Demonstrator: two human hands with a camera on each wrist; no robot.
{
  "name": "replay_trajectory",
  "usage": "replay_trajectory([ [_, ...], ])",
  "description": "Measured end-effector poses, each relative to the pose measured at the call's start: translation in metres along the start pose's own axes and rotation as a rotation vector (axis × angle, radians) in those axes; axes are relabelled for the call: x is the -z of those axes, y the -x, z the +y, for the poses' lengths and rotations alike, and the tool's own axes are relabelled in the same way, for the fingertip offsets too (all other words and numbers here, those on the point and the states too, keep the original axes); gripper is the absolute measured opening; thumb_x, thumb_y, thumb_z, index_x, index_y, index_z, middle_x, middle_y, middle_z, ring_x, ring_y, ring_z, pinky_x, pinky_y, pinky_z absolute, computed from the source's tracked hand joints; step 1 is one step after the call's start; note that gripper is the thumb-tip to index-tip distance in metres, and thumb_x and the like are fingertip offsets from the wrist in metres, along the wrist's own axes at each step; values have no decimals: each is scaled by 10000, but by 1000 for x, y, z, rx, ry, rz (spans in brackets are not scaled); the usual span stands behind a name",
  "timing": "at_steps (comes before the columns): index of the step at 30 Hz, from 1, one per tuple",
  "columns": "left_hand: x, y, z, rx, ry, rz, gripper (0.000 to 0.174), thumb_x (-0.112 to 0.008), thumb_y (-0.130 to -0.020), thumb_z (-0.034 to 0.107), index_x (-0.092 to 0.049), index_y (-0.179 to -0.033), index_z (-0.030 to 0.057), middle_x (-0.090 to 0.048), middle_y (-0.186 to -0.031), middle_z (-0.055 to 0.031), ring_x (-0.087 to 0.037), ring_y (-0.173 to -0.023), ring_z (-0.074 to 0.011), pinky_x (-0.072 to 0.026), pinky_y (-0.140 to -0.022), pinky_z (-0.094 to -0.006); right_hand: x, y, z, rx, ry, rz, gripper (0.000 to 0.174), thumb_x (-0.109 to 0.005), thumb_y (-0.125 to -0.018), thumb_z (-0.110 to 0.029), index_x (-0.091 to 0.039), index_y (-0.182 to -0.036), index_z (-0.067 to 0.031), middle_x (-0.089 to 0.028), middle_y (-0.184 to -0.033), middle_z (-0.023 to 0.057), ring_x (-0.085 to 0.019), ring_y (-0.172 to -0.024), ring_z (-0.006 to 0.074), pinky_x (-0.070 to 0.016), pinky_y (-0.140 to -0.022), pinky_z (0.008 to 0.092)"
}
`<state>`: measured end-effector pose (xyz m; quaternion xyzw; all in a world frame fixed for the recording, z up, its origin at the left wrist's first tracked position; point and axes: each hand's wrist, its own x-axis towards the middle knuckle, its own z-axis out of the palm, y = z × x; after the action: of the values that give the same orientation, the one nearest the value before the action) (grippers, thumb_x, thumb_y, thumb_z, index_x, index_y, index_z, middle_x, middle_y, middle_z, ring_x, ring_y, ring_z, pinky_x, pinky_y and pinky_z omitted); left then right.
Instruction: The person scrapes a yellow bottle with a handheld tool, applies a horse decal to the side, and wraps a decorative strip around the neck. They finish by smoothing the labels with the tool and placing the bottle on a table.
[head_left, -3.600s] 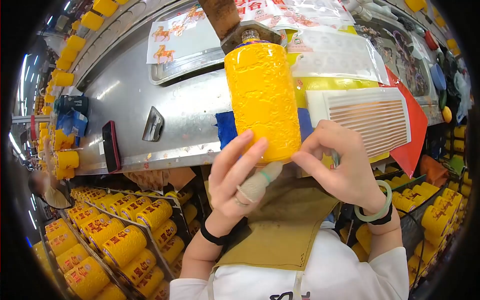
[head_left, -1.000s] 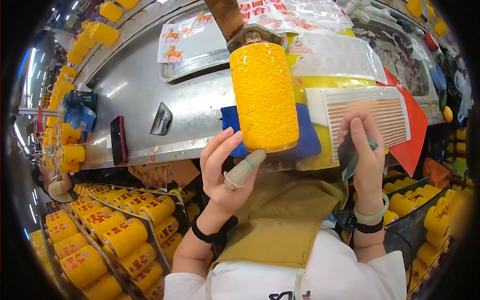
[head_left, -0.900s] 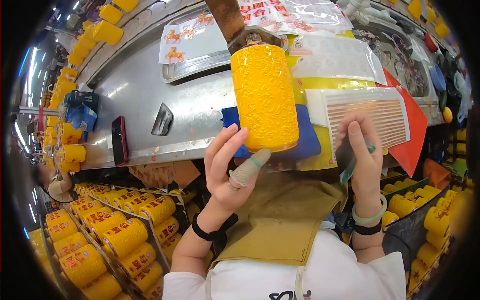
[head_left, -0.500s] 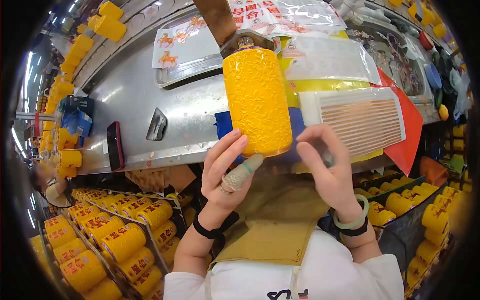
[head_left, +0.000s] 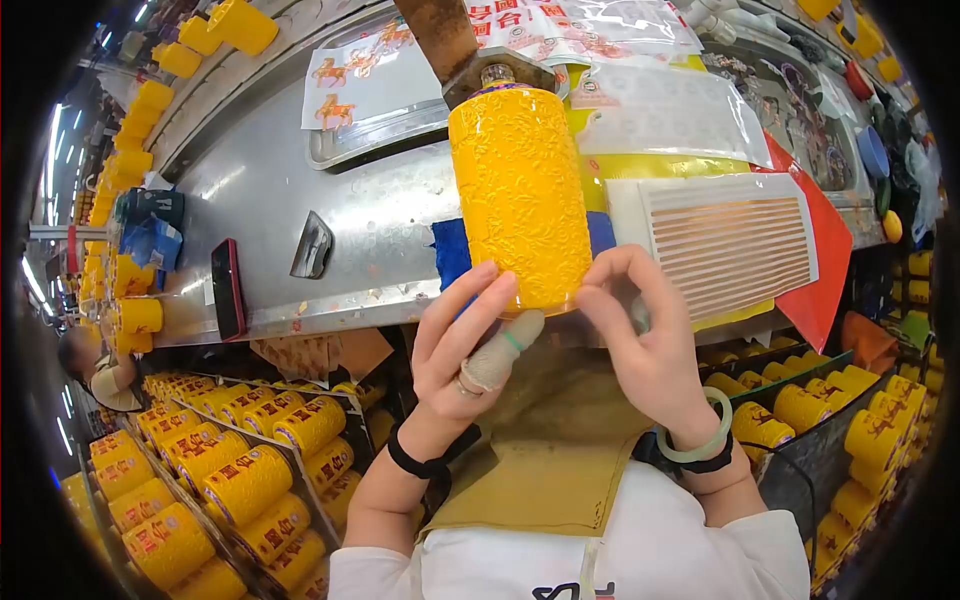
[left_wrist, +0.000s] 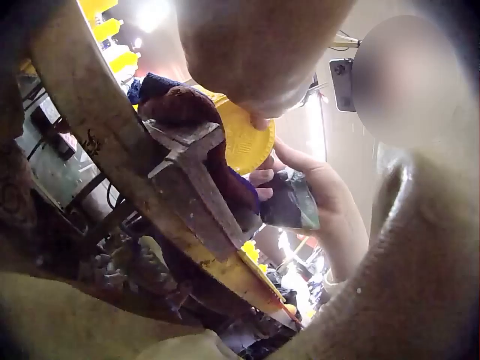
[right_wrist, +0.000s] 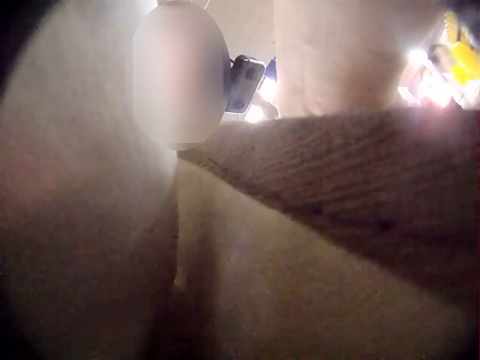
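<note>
A yellow embossed bottle (head_left: 520,200) lies with its neck in a metal holder (head_left: 490,72) and its base towards me. My left hand (head_left: 455,360) holds the base end, fingertips on the side and the covered thumb under the bottom edge. At the base's right edge, the thumb and forefinger of my right hand (head_left: 645,340) come together. Its other fingers hold a dark, glossy flat piece (left_wrist: 289,201), mostly hidden in the head view. The left wrist view shows the round yellow base (left_wrist: 247,142) beside the right hand (left_wrist: 337,214). Skin fills most of the right wrist view.
A sheet of copper-coloured strips (head_left: 735,245) lies right of the bottle, over a red sheet (head_left: 825,260). On the steel table are a phone (head_left: 228,288), a dark curved piece (head_left: 312,245) and a tray (head_left: 370,140). Crates of yellow bottles (head_left: 245,475) flank me.
My right hand, a second ago low over the striped sheet with the dark piece showing, has moved left to the bottle's base. My left hand stays at the base with slight shifts.
</note>
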<state>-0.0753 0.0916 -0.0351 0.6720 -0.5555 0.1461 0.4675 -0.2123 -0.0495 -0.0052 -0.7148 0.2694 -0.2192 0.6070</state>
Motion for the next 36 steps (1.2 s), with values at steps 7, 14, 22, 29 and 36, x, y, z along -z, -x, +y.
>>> replay_trajectory([
  [7, -1, -19, -2, -146, -106, -118, 283, -810, -805, 6, -797, -1070, 105, -709, -1316, -107, -652, -1235, -375, -613, -991, -428, 9, 3, 2, -112, -198, -30, 212, -549, -1112, -222, -610, -1147, -22, -618, -968, 1, -516, -822, 75, -445, -745, 239],
  [14, -10, 18, -13, 11, 23, 79, 366, -805, -755, -90, -801, -1080, 78, -679, -1313, -131, -653, -1233, -388, -601, -1011, -439, 45, 4, 17, -45, -348, 232, 265, -504, -1141, -273, -607, -1165, -30, -594, -956, -3, -530, -874, 64, -447, -785, 226],
  [22, -7, -14, -5, -86, 21, -70, 271, -796, -767, -50, -828, -981, 113, -711, -1317, -117, -634, -1268, -418, -591, -1028, -489, 18, 3, -1, 15, -359, 40, 288, -481, -1144, -261, -603, -1213, -9, -608, -993, 25, -551, -891, 95, -471, -817, 256],
  [29, -14, 3, 1, -56, -203, 35, 243, -793, -817, -13, -823, -1013, 129, -675, -1365, -193, -635, -1284, -417, -549, -1075, -511, 44, 2, 14, -69, -337, 257, 253, -508, -1128, -235, -624, -1192, -20, -619, -976, 8, -560, -875, 71, -481, -794, 232],
  [36, -15, 10, -13, 36, 44, 127, 163, -753, -877, -40, -795, -988, 71, -667, -1380, -199, -631, -1290, -437, -554, -1078, -526, 26, 2, 9, -99, -275, 197, 142, -605, -1059, -114, -655, -1132, -4, -650, -968, 16, -587, -846, 75, -497, -764, 233],
])
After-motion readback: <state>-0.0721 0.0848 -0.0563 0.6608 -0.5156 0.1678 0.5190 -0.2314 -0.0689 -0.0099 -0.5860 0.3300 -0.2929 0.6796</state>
